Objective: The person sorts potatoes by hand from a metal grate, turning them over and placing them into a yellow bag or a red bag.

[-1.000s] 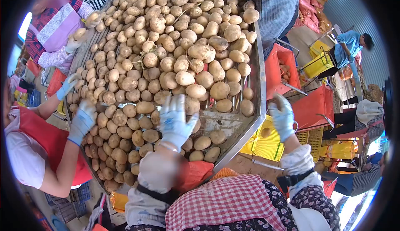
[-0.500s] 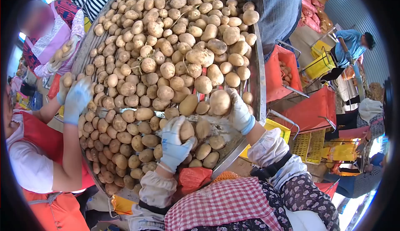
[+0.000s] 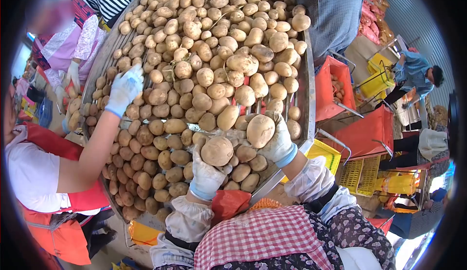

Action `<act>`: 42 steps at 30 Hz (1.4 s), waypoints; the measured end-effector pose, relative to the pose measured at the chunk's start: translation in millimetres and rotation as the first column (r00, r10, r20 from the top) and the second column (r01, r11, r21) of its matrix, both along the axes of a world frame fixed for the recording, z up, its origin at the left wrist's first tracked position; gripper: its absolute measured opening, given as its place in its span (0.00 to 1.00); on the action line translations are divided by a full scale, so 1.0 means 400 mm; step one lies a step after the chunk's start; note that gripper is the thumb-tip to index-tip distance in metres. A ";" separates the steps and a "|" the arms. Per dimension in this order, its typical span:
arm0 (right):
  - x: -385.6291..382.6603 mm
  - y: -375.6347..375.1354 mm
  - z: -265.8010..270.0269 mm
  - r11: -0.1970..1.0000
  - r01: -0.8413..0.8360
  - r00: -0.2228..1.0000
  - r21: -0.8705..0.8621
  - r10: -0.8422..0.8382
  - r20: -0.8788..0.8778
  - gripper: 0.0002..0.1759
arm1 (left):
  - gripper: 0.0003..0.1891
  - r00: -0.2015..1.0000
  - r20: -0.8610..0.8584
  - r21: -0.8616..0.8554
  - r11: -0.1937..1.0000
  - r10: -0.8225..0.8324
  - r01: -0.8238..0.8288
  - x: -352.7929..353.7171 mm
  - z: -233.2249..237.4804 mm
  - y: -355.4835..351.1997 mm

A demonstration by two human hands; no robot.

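Note:
My left hand point(image 3: 206, 175), in a white and light-blue glove, is closed around a large round potato point(image 3: 217, 151) above the near end of the sorting table. To its right, my right hand point(image 3: 280, 139), gloved the same way, grips another big potato point(image 3: 260, 130) by its right side. Smaller potatoes point(image 3: 241, 172) lie just below and between my hands. A deep heap of potatoes point(image 3: 204, 77) covers the table beyond them. Beside my left wrist a piece of red plastic point(image 3: 229, 203) hangs at the table's near edge.
A metal rim point(image 3: 308, 85) bounds the table on the right. At left, a co-worker's gloved hand point(image 3: 125, 89) reaches over the potatoes. Red bins point(image 3: 332, 89) and yellow crates point(image 3: 325, 154) stand to the right. Other people are around the table and in the background.
My left hand now has a large potato turned upward in its grasp. My right hand still holds its potato, slightly lower. The co-worker's hand at left has moved right over the heap.

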State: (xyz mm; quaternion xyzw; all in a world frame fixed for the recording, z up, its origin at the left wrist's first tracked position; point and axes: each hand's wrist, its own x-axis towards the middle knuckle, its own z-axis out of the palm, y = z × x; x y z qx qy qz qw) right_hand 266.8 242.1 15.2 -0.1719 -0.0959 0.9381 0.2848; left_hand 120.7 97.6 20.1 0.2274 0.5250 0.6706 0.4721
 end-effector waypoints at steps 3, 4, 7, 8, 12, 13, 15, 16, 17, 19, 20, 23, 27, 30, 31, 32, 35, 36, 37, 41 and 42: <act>0.013 -0.006 -0.031 0.951 -0.006 0.979 0.309 -0.057 0.195 0.27 | 0.25 0.993 0.116 0.154 0.988 -0.036 0.018 -0.044 0.032 0.009; 0.013 -0.010 -0.048 0.885 -0.035 0.929 0.465 -0.142 0.341 0.26 | 0.24 0.848 0.497 0.182 0.977 -0.185 0.107 -0.064 0.052 0.015; 0.015 -0.048 0.050 0.956 -0.211 0.948 0.202 0.150 0.280 0.27 | 0.27 0.996 -0.086 0.175 0.985 0.004 0.011 -0.024 0.065 0.022; 0.003 -0.066 0.075 0.894 -0.347 0.888 0.283 0.216 0.407 0.28 | 0.29 0.988 -0.150 0.260 0.966 0.035 0.006 -0.015 0.061 0.025; -0.005 -0.100 0.089 0.776 -0.398 0.897 0.490 0.217 0.385 0.34 | 0.27 0.949 -0.301 0.434 0.872 -0.095 0.225 -0.016 0.087 0.016; -0.011 -0.106 0.083 0.774 -0.399 0.897 0.491 0.219 0.384 0.34 | 0.27 0.989 0.084 0.399 0.914 -0.118 0.075 -0.023 0.090 0.001; -0.022 -0.121 0.067 0.728 -0.295 0.944 0.619 0.123 0.305 0.42 | 0.29 0.991 0.091 0.349 0.935 -0.098 0.060 -0.019 0.108 -0.004; -0.018 -0.120 0.071 0.728 -0.293 0.945 0.620 0.123 0.303 0.42 | 0.32 0.992 0.099 0.301 0.952 -0.082 0.049 -0.015 0.115 0.000; -0.012 -0.117 0.082 0.565 -0.329 0.925 0.756 0.031 0.380 0.46 | 0.41 0.973 -0.161 0.043 0.984 -0.165 0.173 -0.013 0.108 0.010; -0.016 -0.119 0.056 0.291 -0.359 0.894 0.887 -0.164 0.416 0.54 | 0.41 0.856 -0.504 0.070 0.983 -0.113 0.171 0.024 0.095 0.000; -0.010 -0.125 0.051 0.292 -0.359 0.894 0.886 -0.165 0.417 0.54 | 0.40 0.669 -0.743 0.114 0.985 -0.002 0.129 0.028 0.064 0.007; 0.000 -0.145 0.095 0.063 -0.575 0.719 0.816 -0.436 0.541 0.54 | 0.30 0.492 -0.869 0.093 0.994 0.053 0.057 0.036 0.068 0.014; -0.007 -0.166 0.129 -0.003 -0.671 0.593 0.741 -0.602 0.534 0.48 | 0.19 0.962 -0.272 0.068 0.998 0.006 0.013 0.035 0.073 0.020; -0.007 -0.169 0.131 -0.128 -0.634 0.639 0.762 -0.642 0.424 0.49 | 0.18 0.927 0.372 0.156 0.988 -0.039 -0.021 0.009 0.077 0.009; -0.007 -0.170 0.138 -0.102 -0.688 0.595 0.719 -0.646 0.478 0.49 | 0.22 0.911 0.406 0.081 0.996 -0.069 0.040 -0.002 0.070 0.009; -0.008 -0.168 0.141 -0.101 -0.687 0.596 0.719 -0.645 0.478 0.49 | 0.22 0.911 0.406 0.079 0.996 -0.068 0.040 -0.003 0.064 0.014; 0.001 -0.154 0.140 -0.204 -0.698 0.597 0.687 -0.695 0.401 0.49 | 0.22 0.978 -0.209 0.081 0.996 -0.024 0.042 0.019 0.060 0.028; 0.006 -0.150 0.134 -0.261 -0.676 0.624 0.690 -0.701 0.347 0.47 | 0.21 0.981 -0.191 0.115 0.991 -0.042 0.065 0.027 0.067 0.025; 0.010 -0.147 0.130 -0.318 -0.651 0.651 0.689 -0.700 0.292 0.45 | 0.20 0.983 -0.174 0.149 0.985 -0.059 0.085 0.033 0.075 0.019; 0.054 -0.136 0.137 0.397 -0.279 0.772 0.874 -0.449 0.450 0.34 | 0.33 0.879 -0.474 0.111 0.988 -0.042 0.107 -0.007 0.001 -0.026; 0.088 -0.125 0.162 0.605 -0.194 0.759 0.772 -0.406 0.509 0.30 | 0.33 0.880 -0.474 0.110 0.989 -0.039 0.103 -0.009 0.006 -0.032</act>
